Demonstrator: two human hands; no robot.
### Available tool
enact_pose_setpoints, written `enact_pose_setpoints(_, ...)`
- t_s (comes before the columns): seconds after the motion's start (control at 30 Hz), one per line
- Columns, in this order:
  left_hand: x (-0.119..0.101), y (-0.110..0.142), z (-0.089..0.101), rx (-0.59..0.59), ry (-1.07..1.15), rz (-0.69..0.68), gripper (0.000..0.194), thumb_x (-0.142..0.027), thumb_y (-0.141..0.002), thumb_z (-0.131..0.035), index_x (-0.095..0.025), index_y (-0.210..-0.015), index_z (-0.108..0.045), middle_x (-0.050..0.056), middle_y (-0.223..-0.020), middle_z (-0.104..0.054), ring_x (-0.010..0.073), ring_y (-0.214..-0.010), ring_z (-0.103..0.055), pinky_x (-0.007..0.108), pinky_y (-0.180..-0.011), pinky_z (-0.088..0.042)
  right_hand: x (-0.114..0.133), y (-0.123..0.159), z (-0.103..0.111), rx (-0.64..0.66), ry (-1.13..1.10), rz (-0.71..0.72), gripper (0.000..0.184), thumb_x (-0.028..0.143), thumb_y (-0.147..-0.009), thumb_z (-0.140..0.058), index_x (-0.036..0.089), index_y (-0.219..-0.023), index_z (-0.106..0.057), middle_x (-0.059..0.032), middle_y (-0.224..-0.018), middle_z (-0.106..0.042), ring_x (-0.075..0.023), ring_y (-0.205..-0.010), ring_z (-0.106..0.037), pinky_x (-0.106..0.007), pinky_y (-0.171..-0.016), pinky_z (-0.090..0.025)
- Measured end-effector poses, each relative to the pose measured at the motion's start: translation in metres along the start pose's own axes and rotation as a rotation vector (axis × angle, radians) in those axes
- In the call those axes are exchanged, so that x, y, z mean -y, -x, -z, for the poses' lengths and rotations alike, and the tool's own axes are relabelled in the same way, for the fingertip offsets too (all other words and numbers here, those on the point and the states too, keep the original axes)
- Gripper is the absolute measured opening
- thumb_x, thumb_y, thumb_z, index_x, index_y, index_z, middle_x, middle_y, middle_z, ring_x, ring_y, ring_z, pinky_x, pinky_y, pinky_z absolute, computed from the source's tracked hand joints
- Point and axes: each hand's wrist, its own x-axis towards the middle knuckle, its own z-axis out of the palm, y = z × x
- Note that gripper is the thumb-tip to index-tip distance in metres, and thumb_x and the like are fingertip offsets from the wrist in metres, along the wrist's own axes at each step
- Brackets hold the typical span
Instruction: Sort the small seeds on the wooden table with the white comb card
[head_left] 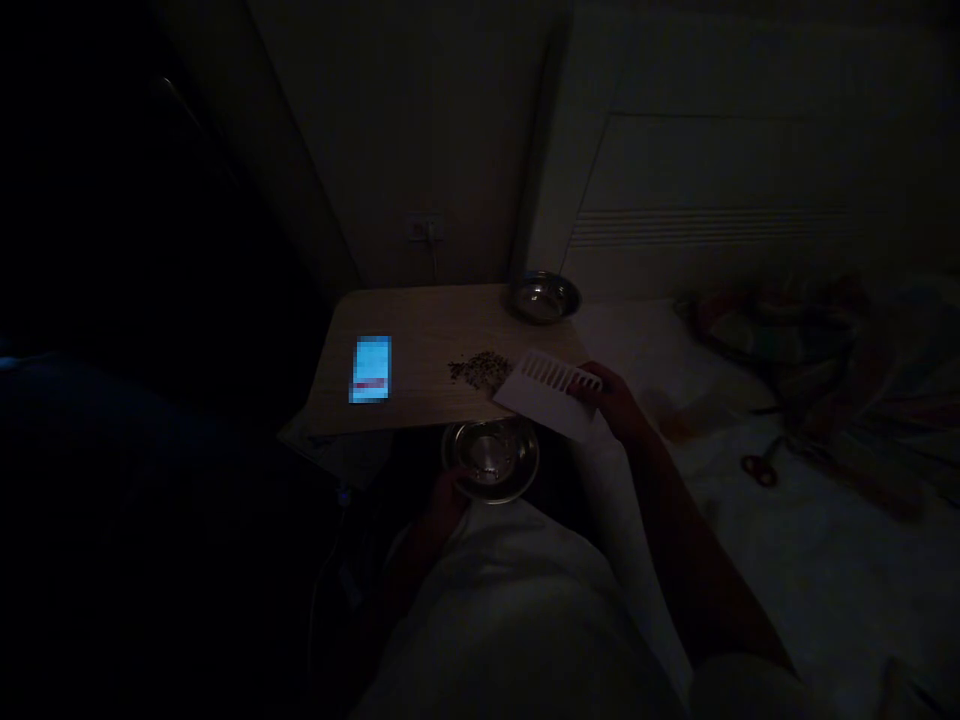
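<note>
In dim light, my right hand (606, 392) grips a flat white plastic scraper (541, 398) with a row of slots along one edge. Its other edge lies beside a scattered pile of small dark grains (480, 370) on the wooden table (420, 315). Below the table's near edge, my left hand (450, 492) holds the rim of a shiny metal bowl (491, 490). A few small bits show inside that bowl. The fingers of my left hand are partly hidden in the dark.
A second metal bowl (546, 298) stands at the table's back right corner. On the left of the table lies a lit phone (371, 370). Red-handled scissors (760, 470) and a patterned cloth (780, 320) are on the white bed to the right. A wall socket (424, 229) holds a plugged cable.
</note>
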Motion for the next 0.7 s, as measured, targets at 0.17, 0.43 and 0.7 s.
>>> enact_pose_setpoints(0.17,0.008,-0.002,0.008,-0.026,-0.053,-0.069,0.024,-0.022,-0.041,-0.082,-0.019,-0.062,-0.069,0.005,-0.078,-0.073,0.0298,-0.096,-0.062,0.040,-0.092,-0.042,0.002,-0.010,-0.016,-0.113,0.019,0.053,0.028,0.039,-0.063,-0.070,0.021,-0.079,-0.055,0.0036,-0.067,-0.054,-0.0118,-0.060,-0.045,-0.024,-0.054,-0.035)
enact_pose_setpoints(0.43,-0.010,0.002,-0.003,-0.053,0.021,0.048,0.014,-0.025,-0.054,-0.077,-0.019,-0.061,-0.067,0.005,-0.073,-0.072,0.0283,-0.090,-0.064,0.040,-0.087,-0.046,0.004,-0.024,-0.062,-0.091,0.069,0.052,0.027,0.041,-0.066,-0.066,0.022,-0.079,-0.054,0.0021,-0.067,-0.055,-0.0137,-0.061,-0.047,-0.025,-0.054,-0.037)
enact_pose_setpoints(0.7,-0.016,0.009,-0.003,-0.075,0.021,0.033,0.018,-0.024,-0.049,-0.081,-0.019,-0.059,-0.067,0.004,-0.073,-0.072,0.0294,-0.096,-0.063,0.038,-0.090,-0.045,-0.013,-0.030,-0.050,-0.257,0.111,0.077,0.026,0.040,-0.067,-0.066,0.021,-0.081,-0.055,0.0002,-0.073,-0.056,-0.0145,-0.065,-0.048,-0.027,-0.058,-0.038)
